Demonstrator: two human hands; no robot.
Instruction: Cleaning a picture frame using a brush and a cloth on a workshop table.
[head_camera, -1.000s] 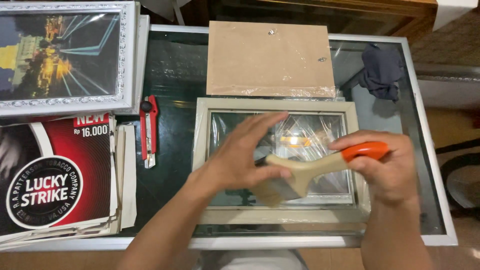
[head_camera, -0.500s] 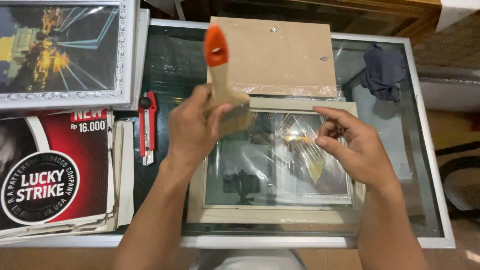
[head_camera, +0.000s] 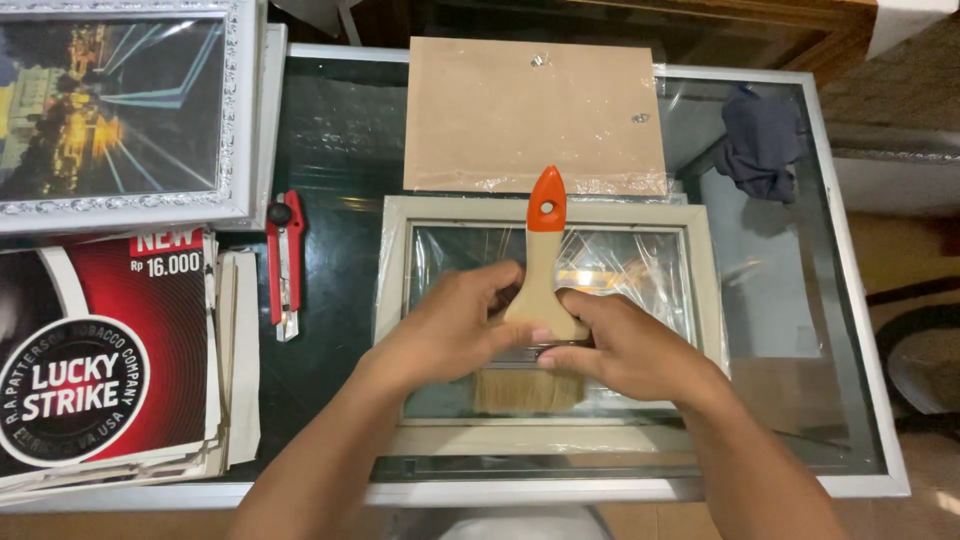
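Both hands pinch the brush (head_camera: 540, 310) at its ferrule: left hand (head_camera: 455, 335) on one side, right hand (head_camera: 625, 350) on the other, fingers closed narrow around the wooden shoulder. Bristles point toward the person and rest flat on the glass of the frame (head_camera: 400, 330) under the grip; the orange handle tip sticks out away from the hands.

Brush looks light, with a stiff handle and soft, springy bristles. The ferrule is the sensible hold for pressure control. The glass is probably fragile and slick, and plastic wrap on the frame is loose and crinkly, so it may snag.

Frame acts as a shallow tray: only the glass pane sits inside, nothing else visible.

Beyond the handle tip lies a backing board (head_camera: 535, 115). Left of the grip is a cutter (head_camera: 283, 262), well apart.
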